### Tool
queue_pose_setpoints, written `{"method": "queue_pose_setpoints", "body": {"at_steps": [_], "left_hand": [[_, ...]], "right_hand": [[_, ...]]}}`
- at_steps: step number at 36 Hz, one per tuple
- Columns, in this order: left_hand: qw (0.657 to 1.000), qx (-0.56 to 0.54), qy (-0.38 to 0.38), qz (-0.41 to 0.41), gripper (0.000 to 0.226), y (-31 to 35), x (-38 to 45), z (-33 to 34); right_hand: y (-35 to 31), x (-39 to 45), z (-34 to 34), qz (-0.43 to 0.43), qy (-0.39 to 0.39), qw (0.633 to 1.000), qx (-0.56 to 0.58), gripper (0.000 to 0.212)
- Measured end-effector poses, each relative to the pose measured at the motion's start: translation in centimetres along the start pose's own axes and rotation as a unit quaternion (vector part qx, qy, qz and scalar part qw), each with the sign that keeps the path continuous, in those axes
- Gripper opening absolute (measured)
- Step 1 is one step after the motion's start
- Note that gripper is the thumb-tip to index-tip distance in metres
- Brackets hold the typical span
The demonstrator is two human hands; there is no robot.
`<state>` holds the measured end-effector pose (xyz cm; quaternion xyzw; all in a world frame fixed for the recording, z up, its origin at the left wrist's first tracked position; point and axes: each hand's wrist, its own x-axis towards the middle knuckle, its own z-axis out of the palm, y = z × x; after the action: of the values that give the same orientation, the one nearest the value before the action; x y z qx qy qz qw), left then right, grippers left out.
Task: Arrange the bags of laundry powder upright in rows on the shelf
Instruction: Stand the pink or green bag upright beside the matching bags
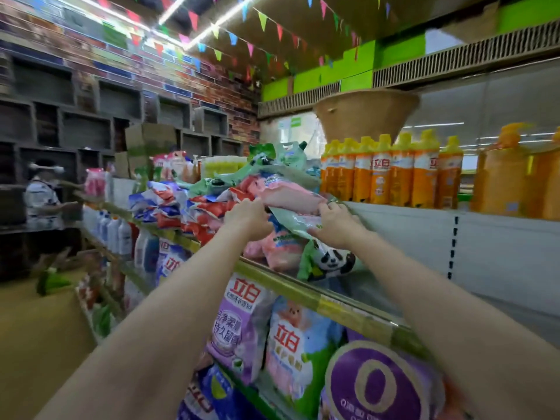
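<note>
We reach both arms up to the top shelf [318, 295] at frame centre. Left hand [247, 219] has fingers curled onto the left end of a pink laundry powder bag [292, 198] lying flat on top of the heap. Right hand [331, 224] grips the same bag's right end, palm also resting on a pale green bag [295, 224] just below it. Heap of bags: red-blue ones [163, 204] to the left, tumbled, not upright; a green panda bag [328, 262] leans at the shelf edge below the right hand. Orange detergent bottles [394, 174] stand in a row upper right, near the heap. Lower shelf, bottom centre: purple bag [239, 325] and pink-blue bag [295, 344] upright side by side. Another person [42, 201] at far left, blurred.
</note>
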<state>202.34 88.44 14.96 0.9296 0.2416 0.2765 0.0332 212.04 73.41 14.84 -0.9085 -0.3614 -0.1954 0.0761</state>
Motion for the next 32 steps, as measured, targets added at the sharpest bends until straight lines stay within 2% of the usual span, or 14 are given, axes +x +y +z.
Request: {"method": "queue_pose_setpoints", "body": {"at_steps": [5, 11, 15, 18, 22, 24, 27, 30, 32], "left_hand": [[0.999, -0.045, -0.007, -0.027, 0.016, -0.6, 3.2, 0.1], [0.994, -0.095, 0.023, -0.051, 0.033, -1.9, 7.6, 0.0], [0.990, -0.120, 0.039, -0.056, 0.034, -3.5, 10.9, 0.8], [0.986, -0.143, 0.059, -0.064, 0.040, -5.2, 13.8, 1.5], [0.980, -0.173, 0.049, -0.082, 0.054, -6.3, 17.3, 1.5], [0.976, -0.189, 0.033, -0.098, 0.051, -6.7, 19.0, 1.4], [0.960, -0.256, -0.021, -0.116, 0.049, -7.5, 21.6, 1.8], [0.911, -0.378, -0.078, -0.146, 0.064, -7.8, 23.9, 2.2], [0.892, -0.406, -0.112, -0.165, 0.074, -7.9, 24.9, 2.3]], "right_hand": [[0.2, 3.4, 1.3, 0.000, -0.007, 0.999, 0.045, 0.072], [-0.8, 8.0, 1.3, -0.011, 0.043, 0.997, 0.061, 0.061], [-1.6, 11.4, 1.5, -0.011, 0.064, 0.994, 0.090, 0.050], [-2.1, 14.1, 1.5, -0.008, 0.072, 0.993, 0.092, 0.051], [-2.6, 17.7, 1.7, 0.018, 0.088, 0.986, 0.142, 0.046], [-2.9, 19.3, 1.8, 0.032, 0.090, 0.981, 0.167, 0.045], [-2.7, 21.9, 2.0, 0.066, 0.077, 0.980, 0.171, 0.042], [-2.5, 23.8, 2.0, 0.096, 0.062, 0.982, 0.150, 0.045], [-2.3, 24.8, 2.1, 0.107, 0.051, 0.979, 0.167, 0.047]]}}
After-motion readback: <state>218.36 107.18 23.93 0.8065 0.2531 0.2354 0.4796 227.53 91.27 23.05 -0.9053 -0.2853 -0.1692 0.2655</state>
